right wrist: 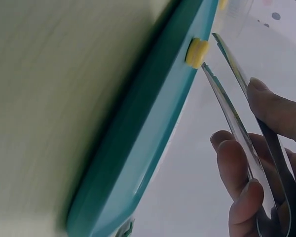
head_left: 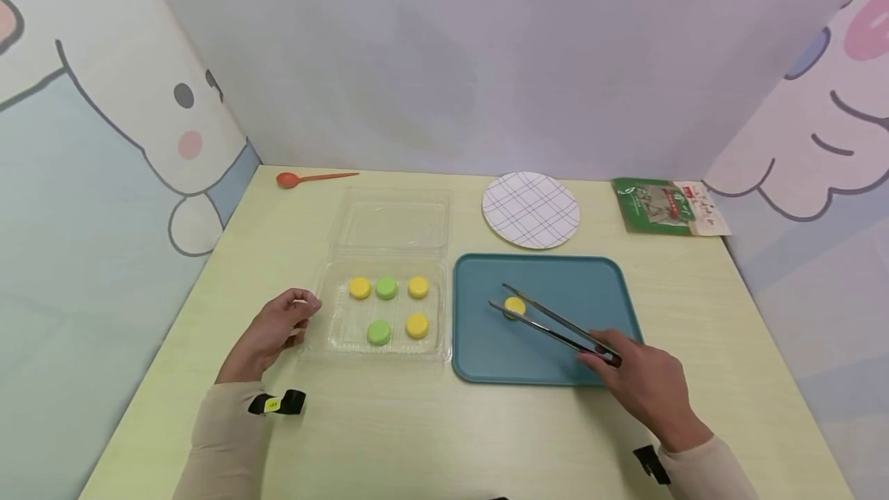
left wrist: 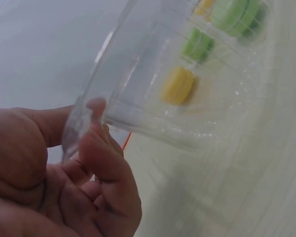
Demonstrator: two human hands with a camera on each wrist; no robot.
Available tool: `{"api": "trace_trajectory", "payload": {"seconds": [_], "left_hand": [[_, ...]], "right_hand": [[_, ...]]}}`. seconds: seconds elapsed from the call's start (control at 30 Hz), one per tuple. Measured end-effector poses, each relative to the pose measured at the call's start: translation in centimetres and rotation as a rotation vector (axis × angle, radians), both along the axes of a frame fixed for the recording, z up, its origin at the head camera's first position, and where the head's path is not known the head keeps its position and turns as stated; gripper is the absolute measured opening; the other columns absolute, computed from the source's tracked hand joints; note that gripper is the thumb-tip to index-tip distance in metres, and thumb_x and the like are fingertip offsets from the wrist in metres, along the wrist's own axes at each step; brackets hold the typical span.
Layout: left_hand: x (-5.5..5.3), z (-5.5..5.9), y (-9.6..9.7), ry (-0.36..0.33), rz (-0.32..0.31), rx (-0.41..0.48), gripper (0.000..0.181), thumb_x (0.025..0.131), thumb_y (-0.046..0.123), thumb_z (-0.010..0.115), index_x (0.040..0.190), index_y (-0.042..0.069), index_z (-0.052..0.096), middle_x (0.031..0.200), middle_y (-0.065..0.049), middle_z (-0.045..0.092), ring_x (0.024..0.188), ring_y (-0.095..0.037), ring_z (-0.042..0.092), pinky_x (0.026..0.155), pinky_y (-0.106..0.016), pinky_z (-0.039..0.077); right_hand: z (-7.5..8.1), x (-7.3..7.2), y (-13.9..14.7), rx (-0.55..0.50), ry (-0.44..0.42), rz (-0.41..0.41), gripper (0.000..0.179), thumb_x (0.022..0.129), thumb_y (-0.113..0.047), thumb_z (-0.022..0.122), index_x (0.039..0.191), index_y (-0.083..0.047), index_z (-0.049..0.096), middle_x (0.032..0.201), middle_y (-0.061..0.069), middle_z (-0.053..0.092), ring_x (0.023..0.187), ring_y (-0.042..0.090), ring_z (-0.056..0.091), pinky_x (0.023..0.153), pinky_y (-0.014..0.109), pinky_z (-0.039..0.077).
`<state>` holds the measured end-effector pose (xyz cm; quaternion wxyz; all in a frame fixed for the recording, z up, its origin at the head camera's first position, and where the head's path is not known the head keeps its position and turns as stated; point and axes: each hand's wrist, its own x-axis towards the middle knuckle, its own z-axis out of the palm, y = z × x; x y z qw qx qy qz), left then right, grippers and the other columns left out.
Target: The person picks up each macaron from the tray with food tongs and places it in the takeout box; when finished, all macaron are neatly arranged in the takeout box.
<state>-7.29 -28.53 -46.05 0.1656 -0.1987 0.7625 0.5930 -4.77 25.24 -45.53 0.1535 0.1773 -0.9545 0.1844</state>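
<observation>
My left hand point(head_left: 274, 328) pinches the left rim of a clear plastic box point(head_left: 399, 309) between thumb and fingers. Its hinged lid point(head_left: 392, 222) lies folded back. Inside are three yellow macarons point(head_left: 417, 326) and two green macarons point(head_left: 379, 332). A blue tray point(head_left: 493, 357) sits right of the box, bearing one yellow macaron point(right wrist: 197, 53). With my right hand point(head_left: 646, 386) I hold metal tongs point(right wrist: 239, 127), their arms spread apart. In the head view the tong tips straddle that macaron; the right wrist view shows them close beside it with nothing between them.
Behind the tray lies a white plate point(head_left: 531, 211) with a blue checked pattern. A green and white food packet point(head_left: 663, 207) lies at the back right, and a red spoon point(head_left: 316, 177) at the back left. Printed walls point(head_left: 444, 60) enclose the table's back and sides.
</observation>
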Motion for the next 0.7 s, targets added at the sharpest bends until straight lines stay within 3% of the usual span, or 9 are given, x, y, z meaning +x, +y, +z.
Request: {"api": "trace_trajectory", "payload": {"seconds": [0.7], "left_hand": [[0.0, -0.3, -0.2, -0.003, -0.001, 0.008, 0.019, 0.106, 0.025, 0.054, 0.116, 0.009, 0.051, 0.085, -0.001, 0.047, 0.068, -0.014, 0.047, 0.062, -0.03, 0.042]], "right_hand": [[-0.4, 0.9, 1.3, 0.024, 0.07, 0.028, 0.041, 0.063, -0.028, 0.092, 0.098, -0.021, 0.074, 0.058, -0.013, 0.057, 0.043, -0.006, 0.034, 0.038, 0.023, 0.025]]}}
